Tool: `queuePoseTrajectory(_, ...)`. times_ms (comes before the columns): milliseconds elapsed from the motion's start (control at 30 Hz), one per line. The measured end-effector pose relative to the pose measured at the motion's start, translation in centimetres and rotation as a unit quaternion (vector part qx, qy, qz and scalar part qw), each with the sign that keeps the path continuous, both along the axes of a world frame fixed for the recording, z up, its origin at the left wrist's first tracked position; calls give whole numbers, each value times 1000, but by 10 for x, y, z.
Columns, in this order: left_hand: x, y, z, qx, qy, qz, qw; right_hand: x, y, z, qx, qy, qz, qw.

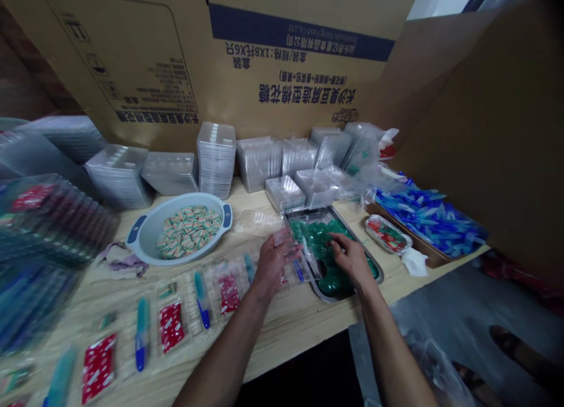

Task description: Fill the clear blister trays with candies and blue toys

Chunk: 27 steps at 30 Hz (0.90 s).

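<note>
Left hand (272,265): fingers spread, laid on a clear plastic blister tray (293,267) that lies on the table between both hands; a firm grip cannot be confirmed. A small blue-and-teal item (298,270) sits in this tray, just beside the left fingertips.

Right hand (350,259): fingers narrowed and curled downward among glossy green pieces (329,281), which fill a rectangular steel tray (318,291). Whether a piece is held cannot be told; the fingers hide it.

Surroundings: a pale wooden table (282,342) runs beneath everything. Left of the hands are filled blister trays with red packets (171,327) and teal-and-blue sticks (141,334). Farther back is a grey-blue oval plastic basin (143,234) of striped wrapped sweets (188,232). Stacks of clear plastic trays (215,160) stand behind, against a printed cardboard box panel (304,37). To the right lie a foil tray of red pieces (388,234) and a brown tray of blue sticks (432,216).
</note>
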State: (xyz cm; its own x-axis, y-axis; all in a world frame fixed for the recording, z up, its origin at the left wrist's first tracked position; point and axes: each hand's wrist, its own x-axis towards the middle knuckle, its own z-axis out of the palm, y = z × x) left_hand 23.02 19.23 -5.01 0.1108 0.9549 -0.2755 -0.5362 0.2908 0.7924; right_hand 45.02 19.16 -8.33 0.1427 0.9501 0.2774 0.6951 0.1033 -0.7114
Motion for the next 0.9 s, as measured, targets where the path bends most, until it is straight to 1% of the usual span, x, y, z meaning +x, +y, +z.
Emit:
queuePoseTrajectory(100,0,0,0,2,3,1,1000,-7,-5,8,-12,59,45,997)
queuePoseTrajectory(167,0,0,2,1,5,4,1000,-16,-11,15,-5,58,76,995)
queuePoseTrajectory(300,2,-3,5,5,10,7,1000,-37,-24,30,44,-37,117,991)
queuePoseTrajectory(400,3,-5,7,3,9,11,1000,-54,-31,38,51,-90,139,985)
queuePoseTrajectory(467,4,-5,8,-2,2,8,1000,-62,-32,40,46,-100,138,984)
queuePoseTrajectory(533,4,-5,9,-5,-8,7,1000,-68,-30,38,52,-85,122,988)
queuePoseTrajectory(700,3,-5,9,-2,-8,4,1000,-69,-24,31,63,30,68,995)
queuePoseTrajectory(767,4,-6,9,1,-3,-1,1000,-66,-23,32,61,40,69,995)
queuePoseTrajectory(900,5,-7,10,8,4,-4,1000,-62,-22,38,56,18,107,993)
